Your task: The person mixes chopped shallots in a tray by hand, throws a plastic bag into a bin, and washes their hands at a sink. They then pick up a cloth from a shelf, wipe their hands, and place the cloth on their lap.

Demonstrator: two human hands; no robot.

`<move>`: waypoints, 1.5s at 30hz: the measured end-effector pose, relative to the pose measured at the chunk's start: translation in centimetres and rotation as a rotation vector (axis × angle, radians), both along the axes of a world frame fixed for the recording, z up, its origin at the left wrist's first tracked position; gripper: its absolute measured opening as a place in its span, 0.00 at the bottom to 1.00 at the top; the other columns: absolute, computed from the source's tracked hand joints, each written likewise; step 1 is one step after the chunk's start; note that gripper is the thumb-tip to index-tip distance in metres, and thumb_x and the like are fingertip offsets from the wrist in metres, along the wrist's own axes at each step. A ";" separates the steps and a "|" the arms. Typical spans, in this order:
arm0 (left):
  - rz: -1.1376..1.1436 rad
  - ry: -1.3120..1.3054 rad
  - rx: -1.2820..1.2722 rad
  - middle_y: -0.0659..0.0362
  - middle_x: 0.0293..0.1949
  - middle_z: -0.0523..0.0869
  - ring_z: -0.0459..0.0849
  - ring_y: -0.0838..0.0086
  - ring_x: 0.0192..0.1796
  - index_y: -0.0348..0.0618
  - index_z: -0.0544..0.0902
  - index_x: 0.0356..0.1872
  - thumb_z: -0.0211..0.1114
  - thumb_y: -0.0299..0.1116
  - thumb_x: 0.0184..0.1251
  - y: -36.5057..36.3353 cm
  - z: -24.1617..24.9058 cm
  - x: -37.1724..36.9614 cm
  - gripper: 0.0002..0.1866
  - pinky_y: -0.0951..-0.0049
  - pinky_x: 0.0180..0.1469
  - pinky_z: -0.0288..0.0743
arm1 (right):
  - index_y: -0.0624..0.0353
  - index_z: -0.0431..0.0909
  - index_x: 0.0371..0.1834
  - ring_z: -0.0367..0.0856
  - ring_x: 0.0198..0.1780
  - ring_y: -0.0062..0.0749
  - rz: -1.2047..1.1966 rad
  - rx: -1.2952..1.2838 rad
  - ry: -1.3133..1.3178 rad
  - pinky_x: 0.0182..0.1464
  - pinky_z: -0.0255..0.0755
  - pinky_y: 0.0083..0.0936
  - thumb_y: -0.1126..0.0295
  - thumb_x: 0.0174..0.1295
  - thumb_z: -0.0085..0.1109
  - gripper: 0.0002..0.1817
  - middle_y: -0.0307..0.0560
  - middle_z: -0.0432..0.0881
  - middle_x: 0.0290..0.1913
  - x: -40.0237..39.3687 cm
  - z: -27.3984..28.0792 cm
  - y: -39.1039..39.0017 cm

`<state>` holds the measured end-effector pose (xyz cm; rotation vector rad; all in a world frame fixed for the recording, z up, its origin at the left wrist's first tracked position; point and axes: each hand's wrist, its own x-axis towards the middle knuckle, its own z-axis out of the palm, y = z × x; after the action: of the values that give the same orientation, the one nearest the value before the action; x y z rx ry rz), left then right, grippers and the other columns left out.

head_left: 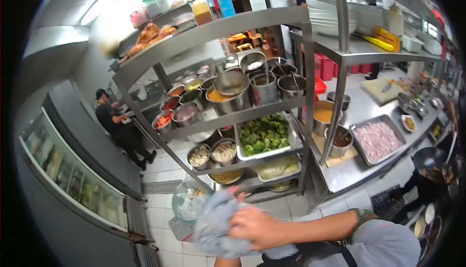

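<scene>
A crumpled grey cloth is bunched up in front of my body at the bottom middle. My right hand comes in from the right and is closed on the cloth's right side. Most of my left hand is hidden behind the cloth. Only some blurred, reddish fingertips show above its top edge, and part of the forearm shows below. Beyond the cloth, a clear round tub with pale contents sits on the tiled floor.
Ahead stands a metal shelf rack with pots of food and a tray of broccoli. On the right, a steel counter bears a tray of chopped pink food. A glass-fronted fridge lines the left; a co-worker stands farther back.
</scene>
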<state>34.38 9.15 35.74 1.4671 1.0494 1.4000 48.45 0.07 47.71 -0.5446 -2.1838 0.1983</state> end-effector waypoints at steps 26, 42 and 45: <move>-0.882 -0.717 -0.652 0.52 0.72 0.64 0.64 0.57 0.72 0.43 0.58 0.73 0.67 0.59 0.58 -20.9 -1.5 -12.5 0.48 0.54 0.72 0.58 | 0.62 0.68 0.56 0.79 0.45 0.63 -0.532 -0.340 0.000 0.47 0.74 0.47 0.55 0.63 0.55 0.25 0.65 0.81 0.38 -12.2 -6.8 -20.2; -1.042 -0.077 -0.221 0.47 0.71 0.64 0.61 0.51 0.73 0.45 0.57 0.74 0.66 0.62 0.58 -22.0 1.2 -15.4 0.49 0.52 0.73 0.56 | 0.57 0.65 0.69 0.77 0.54 0.45 1.140 -0.745 1.389 0.57 0.69 0.42 0.36 0.66 0.45 0.39 0.56 0.72 0.64 -20.6 0.9 -22.7; -0.889 -0.006 0.045 0.47 0.71 0.64 0.60 0.50 0.74 0.44 0.57 0.74 0.66 0.61 0.58 -17.7 4.3 -17.7 0.49 0.52 0.73 0.56 | 0.56 0.58 0.73 0.67 0.67 0.44 0.804 -0.814 1.308 0.68 0.59 0.45 0.33 0.65 0.42 0.44 0.52 0.68 0.68 -22.1 -5.6 -21.6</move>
<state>16.70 -8.57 40.03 1.6534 0.2606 0.7756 26.37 -21.55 42.10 0.1374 -0.8281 1.4412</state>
